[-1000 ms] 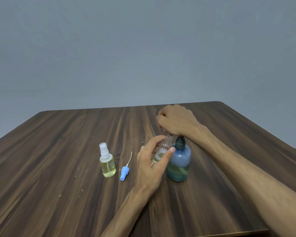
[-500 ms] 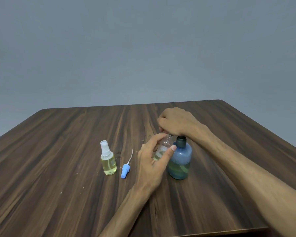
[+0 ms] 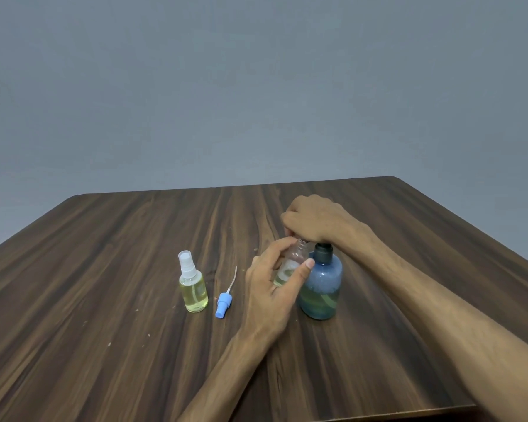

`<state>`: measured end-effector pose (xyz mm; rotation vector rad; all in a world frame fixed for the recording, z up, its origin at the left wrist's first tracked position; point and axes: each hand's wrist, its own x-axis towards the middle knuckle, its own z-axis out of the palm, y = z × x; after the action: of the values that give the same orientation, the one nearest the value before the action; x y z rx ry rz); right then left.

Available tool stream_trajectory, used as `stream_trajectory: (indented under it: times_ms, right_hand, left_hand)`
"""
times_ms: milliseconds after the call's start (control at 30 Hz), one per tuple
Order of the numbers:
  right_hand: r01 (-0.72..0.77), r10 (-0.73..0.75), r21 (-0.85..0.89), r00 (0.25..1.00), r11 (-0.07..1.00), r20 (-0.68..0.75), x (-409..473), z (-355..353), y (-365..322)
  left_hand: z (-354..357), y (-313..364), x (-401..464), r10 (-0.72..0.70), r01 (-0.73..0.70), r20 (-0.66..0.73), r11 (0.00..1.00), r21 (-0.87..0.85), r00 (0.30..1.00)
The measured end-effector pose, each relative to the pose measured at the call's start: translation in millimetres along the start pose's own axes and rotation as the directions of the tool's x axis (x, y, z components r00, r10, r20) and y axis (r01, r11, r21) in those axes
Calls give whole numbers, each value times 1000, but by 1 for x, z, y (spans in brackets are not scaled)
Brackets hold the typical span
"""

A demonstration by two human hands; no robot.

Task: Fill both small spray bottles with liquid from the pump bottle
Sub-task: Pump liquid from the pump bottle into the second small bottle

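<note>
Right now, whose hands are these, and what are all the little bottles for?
The camera sits on a person's head, looking down at their own hands over a wooden table. The left hand holds a small open spray bottle beside a blue pump bottle. The right hand rests on its pump, to squirt liquid in. Further left stands another spray bottle, capped and holding yellow liquid. The blue spray cap with its thin tube lies between them.
</note>
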<state>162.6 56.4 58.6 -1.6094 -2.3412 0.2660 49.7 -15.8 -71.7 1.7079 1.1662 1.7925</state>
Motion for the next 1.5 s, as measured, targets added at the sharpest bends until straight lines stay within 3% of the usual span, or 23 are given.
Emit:
stream_trajectory:
  times_ms: [200,333,500,633,800,967,1100,1267,1400,1500]
  right_hand:
    - [25,-25,1,999,1000,-45,1,-7,-2]
    - [2,-2,-4,1000,1000,26,1,0,0]
    - [24,-23,10,995,1000,-95,0,-4,1]
    - [5,-5,-39,1000,999,-13,1,2,-1]
    - [35,-31,24,989,999,-146,-1,-6,0]
    - [-21,21,-12,1000,1000,10,2,0,0]
    - [15,-12,21,991,1000,-130,0,-5,0]
    - [-32,33,-28,999,999,39,1,2,-1]
    - [19,-21,-16,990,1000,-137,0,-3,0]
    - [-10,10,-1,998,1000,-69,2,-1,1]
  left_hand:
    - [0,-1,-1,-11,11,2,1000,-2,1000]
    - [0,-2,-1,-9,9,8,1000,-8,1000]
    - [1,-2,-1,-10,10,4,1000,-5,1000]
    - [1,-2,-1,-10,10,3,1000,-3,1000]
    - [1,-2,-2,-7,7,-1,1000,-7,1000]
    - [0,-3,-1,-8,8,9,1000,-9,1000]
    - [1,-4,-2,-21,21,5,1000,-5,1000]
    - [0,-3,-1,-2,2,5,1000,-6,1000]
    - [1,-2,-2,-13,13,-5,1000,-15,1000]
    - [1,-1,0,-7,7,-4,1000,-14,1000]
